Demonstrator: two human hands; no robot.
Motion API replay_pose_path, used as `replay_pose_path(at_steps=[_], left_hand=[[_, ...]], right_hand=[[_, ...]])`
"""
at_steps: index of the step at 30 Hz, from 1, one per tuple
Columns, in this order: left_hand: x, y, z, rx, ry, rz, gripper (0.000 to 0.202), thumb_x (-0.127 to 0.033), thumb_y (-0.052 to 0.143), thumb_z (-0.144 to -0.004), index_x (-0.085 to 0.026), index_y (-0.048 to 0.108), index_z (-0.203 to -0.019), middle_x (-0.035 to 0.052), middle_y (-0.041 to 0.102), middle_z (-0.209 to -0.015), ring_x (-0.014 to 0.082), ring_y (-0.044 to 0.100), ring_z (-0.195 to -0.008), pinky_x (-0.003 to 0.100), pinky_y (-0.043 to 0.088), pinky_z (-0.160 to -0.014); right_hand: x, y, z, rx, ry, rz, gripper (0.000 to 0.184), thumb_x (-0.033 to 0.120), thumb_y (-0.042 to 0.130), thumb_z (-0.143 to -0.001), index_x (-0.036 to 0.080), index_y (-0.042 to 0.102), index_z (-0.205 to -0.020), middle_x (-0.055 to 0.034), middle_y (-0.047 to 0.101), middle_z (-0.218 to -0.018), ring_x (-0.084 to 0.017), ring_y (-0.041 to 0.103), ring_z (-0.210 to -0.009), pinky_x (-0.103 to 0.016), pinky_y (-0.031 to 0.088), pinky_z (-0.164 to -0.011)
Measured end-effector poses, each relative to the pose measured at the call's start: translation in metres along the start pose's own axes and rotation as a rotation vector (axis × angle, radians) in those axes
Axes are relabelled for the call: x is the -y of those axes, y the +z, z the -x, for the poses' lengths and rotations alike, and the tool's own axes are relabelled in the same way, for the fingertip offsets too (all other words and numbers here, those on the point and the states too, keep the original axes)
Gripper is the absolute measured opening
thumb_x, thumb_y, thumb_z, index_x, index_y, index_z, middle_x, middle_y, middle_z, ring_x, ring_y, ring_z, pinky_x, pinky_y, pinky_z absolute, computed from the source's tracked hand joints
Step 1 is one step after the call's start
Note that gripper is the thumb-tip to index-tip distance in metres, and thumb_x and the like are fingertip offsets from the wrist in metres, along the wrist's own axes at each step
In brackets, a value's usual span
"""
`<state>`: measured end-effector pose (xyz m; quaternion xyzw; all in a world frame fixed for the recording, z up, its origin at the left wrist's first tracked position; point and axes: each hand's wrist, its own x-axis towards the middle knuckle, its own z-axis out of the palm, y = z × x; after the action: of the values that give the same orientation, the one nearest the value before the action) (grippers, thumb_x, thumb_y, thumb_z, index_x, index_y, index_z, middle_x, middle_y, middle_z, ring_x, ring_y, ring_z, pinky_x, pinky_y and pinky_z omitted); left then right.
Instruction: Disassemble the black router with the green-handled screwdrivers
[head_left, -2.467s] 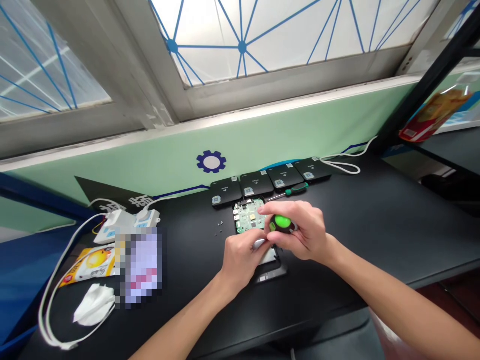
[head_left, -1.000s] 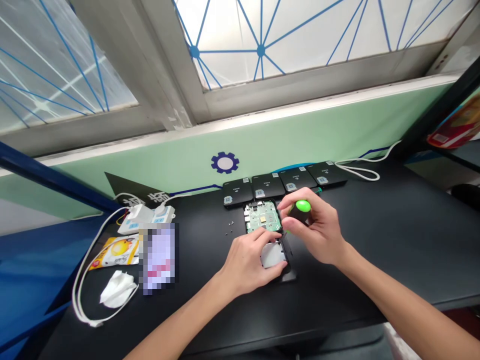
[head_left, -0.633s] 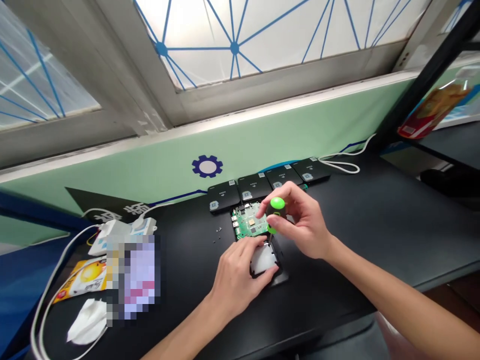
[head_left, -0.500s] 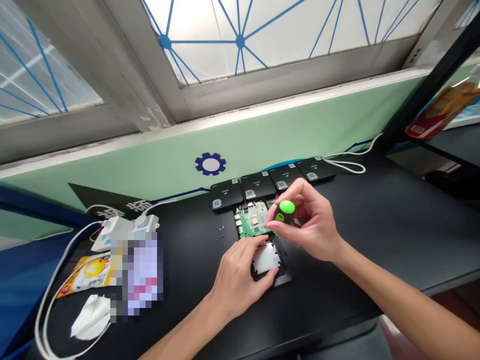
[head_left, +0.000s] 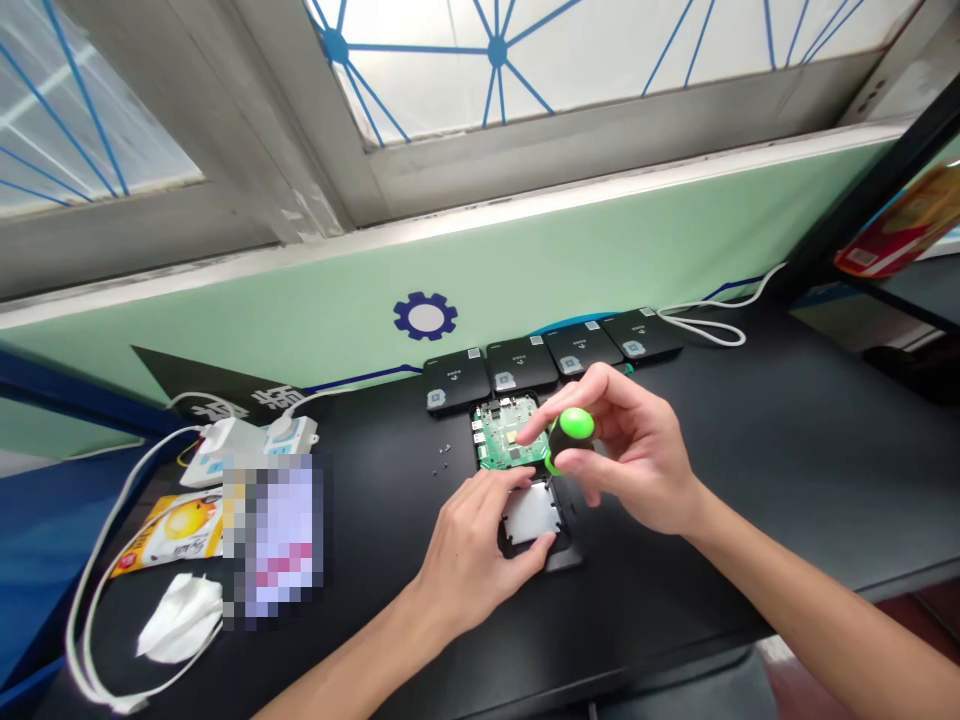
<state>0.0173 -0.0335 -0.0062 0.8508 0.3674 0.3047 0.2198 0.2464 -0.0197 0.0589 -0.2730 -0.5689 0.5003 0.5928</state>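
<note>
My left hand grips the left side of a small black case lying open on the black table, a light grey plate showing inside it. My right hand is closed round a stubby screwdriver with a green cap, held upright with its tip at the case's far right corner. A green circuit board lies just beyond the case, partly hidden by my right fingers.
Several closed black boxes line the wall behind the board. Tiny screws lie left of the board. A power strip, white cable, yellow packet, crumpled tissue and a blurred item sit at left. Another white cable lies at the back right.
The screwdriver went from lying sideways over the case to standing upright at its far right corner. My left hand shifted from pinching near the tool to holding the case's left side.
</note>
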Motion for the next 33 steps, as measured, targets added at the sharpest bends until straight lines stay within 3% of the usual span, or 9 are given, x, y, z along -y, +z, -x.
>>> replay_pose_path(at_steps=[5,8,11,16,21,23,26,29,33], left_hand=[[0.0,0.0,0.0,-0.009,0.008,-0.002,0.054,-0.021,0.089,-0.089,-0.026,0.064,-0.136,0.0047,0.079,-0.115,0.0255,0.075,-0.097,0.039,0.063,-0.086],[0.0,0.0,-0.001,0.0,-0.001,-0.002,0.058,-0.02,0.09,-0.088,-0.026,0.064,-0.139,0.0053,0.079,-0.117,0.0257,0.075,-0.098,0.039,0.063,-0.087],[0.0,0.0,-0.001,0.005,-0.005,0.003,0.061,-0.02,0.091,-0.087,-0.027,0.062,-0.14,0.0053,0.079,-0.12,0.0255,0.075,-0.098,0.039,0.063,-0.088],[0.0,0.0,0.0,0.006,-0.001,-0.012,0.059,-0.019,0.091,-0.087,-0.026,0.062,-0.138,0.0052,0.078,-0.117,0.0265,0.075,-0.099,0.041,0.063,-0.09],[0.002,0.001,0.0,-0.014,0.032,-0.029,0.058,-0.022,0.09,-0.089,-0.025,0.061,-0.14,0.0057,0.077,-0.113,0.0271,0.075,-0.098,0.041,0.062,-0.087],[0.002,0.001,0.0,-0.014,0.034,-0.034,0.059,-0.022,0.09,-0.089,-0.025,0.061,-0.141,0.0058,0.077,-0.114,0.0271,0.075,-0.098,0.041,0.062,-0.088],[0.001,0.0,0.0,0.001,0.024,-0.039,0.059,-0.021,0.091,-0.088,-0.026,0.061,-0.139,0.0051,0.077,-0.115,0.0269,0.075,-0.099,0.04,0.062,-0.088],[0.0,-0.001,-0.001,0.011,0.026,-0.033,0.06,-0.02,0.092,-0.087,-0.026,0.061,-0.139,0.0036,0.077,-0.115,0.0261,0.075,-0.1,0.038,0.061,-0.084],[0.0,0.0,-0.001,-0.003,0.037,-0.042,0.059,-0.019,0.092,-0.086,-0.025,0.062,-0.136,0.0033,0.077,-0.113,0.0258,0.075,-0.098,0.038,0.061,-0.084]], right_hand=[[0.002,0.002,-0.003,-0.047,-0.011,-0.016,0.034,0.025,0.096,-0.09,0.024,0.064,-0.102,-0.0025,0.081,-0.091,-0.012,0.069,-0.057,-0.016,0.047,-0.032],[0.004,-0.001,-0.003,0.004,-0.043,0.048,0.026,0.034,0.086,-0.101,0.022,0.074,-0.121,-0.0025,0.078,-0.094,-0.009,0.064,-0.057,-0.016,0.047,-0.036],[0.004,-0.005,-0.002,0.085,-0.026,0.062,0.03,0.039,0.068,-0.113,0.023,0.078,-0.137,-0.0038,0.078,-0.103,-0.005,0.058,-0.053,-0.019,0.054,-0.046],[0.005,-0.002,-0.002,0.081,-0.006,-0.023,0.021,0.026,0.084,-0.102,0.022,0.076,-0.121,-0.0062,0.083,-0.113,-0.008,0.066,-0.055,-0.018,0.055,-0.041],[0.008,0.001,-0.003,0.004,-0.04,-0.042,0.043,0.008,0.097,-0.084,0.025,0.061,-0.101,-0.0031,0.085,-0.099,-0.011,0.069,-0.061,-0.016,0.046,-0.038],[0.009,0.0,-0.003,0.014,-0.056,-0.017,0.039,0.01,0.097,-0.085,0.024,0.065,-0.104,-0.0011,0.082,-0.093,-0.011,0.067,-0.064,-0.016,0.043,-0.04],[0.009,-0.003,-0.002,0.095,-0.053,0.033,0.025,0.028,0.085,-0.101,0.023,0.077,-0.124,-0.0045,0.079,-0.101,-0.011,0.065,-0.07,-0.019,0.046,-0.047],[0.011,-0.004,-0.002,0.169,0.002,0.034,0.029,0.037,0.069,-0.112,0.022,0.08,-0.135,-0.0071,0.078,-0.109,-0.01,0.063,-0.07,-0.02,0.049,-0.05],[0.012,-0.001,-0.005,0.109,0.035,0.016,0.02,0.025,0.087,-0.1,0.024,0.078,-0.117,-0.0061,0.082,-0.113,-0.01,0.064,-0.068,-0.019,0.051,-0.049]])
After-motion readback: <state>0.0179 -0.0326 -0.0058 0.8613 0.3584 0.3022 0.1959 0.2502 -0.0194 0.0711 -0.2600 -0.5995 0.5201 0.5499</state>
